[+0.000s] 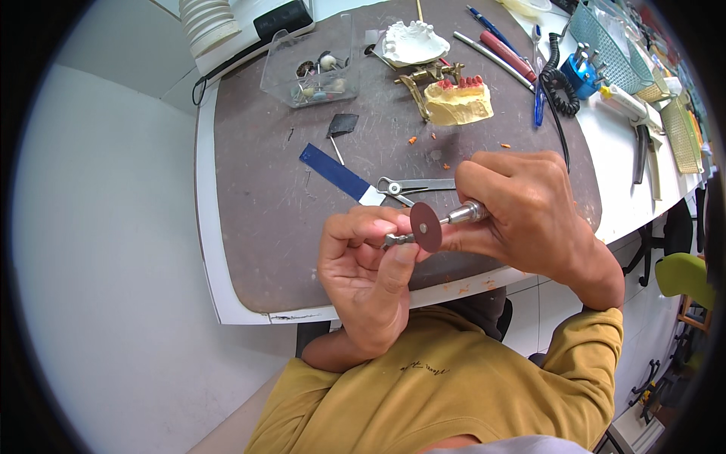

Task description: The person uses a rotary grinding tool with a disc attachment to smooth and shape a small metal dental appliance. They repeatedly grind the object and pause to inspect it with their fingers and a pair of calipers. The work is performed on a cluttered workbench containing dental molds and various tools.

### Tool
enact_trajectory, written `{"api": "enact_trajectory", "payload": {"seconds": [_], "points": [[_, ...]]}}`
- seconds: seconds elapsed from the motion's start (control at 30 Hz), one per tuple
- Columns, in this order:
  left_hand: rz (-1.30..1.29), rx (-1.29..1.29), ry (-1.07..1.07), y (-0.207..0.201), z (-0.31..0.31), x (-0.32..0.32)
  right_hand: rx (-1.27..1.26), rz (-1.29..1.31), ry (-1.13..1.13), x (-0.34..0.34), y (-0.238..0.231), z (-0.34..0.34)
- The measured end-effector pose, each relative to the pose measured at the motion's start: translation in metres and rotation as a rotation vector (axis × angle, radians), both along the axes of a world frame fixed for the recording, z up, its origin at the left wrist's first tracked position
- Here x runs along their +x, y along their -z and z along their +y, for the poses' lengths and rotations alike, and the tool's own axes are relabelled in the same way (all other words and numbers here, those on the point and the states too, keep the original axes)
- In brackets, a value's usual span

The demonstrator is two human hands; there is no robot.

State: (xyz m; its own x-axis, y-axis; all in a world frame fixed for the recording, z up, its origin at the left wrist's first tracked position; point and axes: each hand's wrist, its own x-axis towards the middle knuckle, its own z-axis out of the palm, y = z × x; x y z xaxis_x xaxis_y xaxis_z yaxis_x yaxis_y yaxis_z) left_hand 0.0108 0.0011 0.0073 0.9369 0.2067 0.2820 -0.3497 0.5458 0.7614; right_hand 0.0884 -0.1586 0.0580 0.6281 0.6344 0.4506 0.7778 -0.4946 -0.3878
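We've got the small metal piece (393,240) pinched between thumb and fingertips of the left hand (363,287), held up over the near part of the brown surface (261,197). The right hand (529,208) has its grip closed around a rotary handpiece (467,213), with the reddish-brown disc (426,227) right by the piece; we can't tell if they touch, or if it's spinning.

Risks, our judgement: a running disc could snag the piece and flick it away, since the pinch covers so little. A right-hand slip could put the rim onto the left fingertips, just beside it. Sideways twisting against metal could crack the thin disc.

Pose: left palm up, fingers curled, thumb pressing from the near side, forearm below. Right hand knuckles up, wrist bent, handpiece pointing left. Both elbows bent, hands close together, nearer us than the caliper-like tool (427,184).
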Motion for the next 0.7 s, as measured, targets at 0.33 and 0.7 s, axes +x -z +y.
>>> {"api": "enact_trajectory", "payload": {"seconds": [0.33,0.7], "points": [[-0.014,0.009,-0.002,0.0011,0.0008,0.0002,-0.012,-0.032,0.001,0.0006,-0.0008,-0.0004],[0.026,0.013,-0.013,-0.0016,-0.0006,-0.0006,-0.012,-0.096,0.012,0.0022,-0.0002,0.0013]]}}
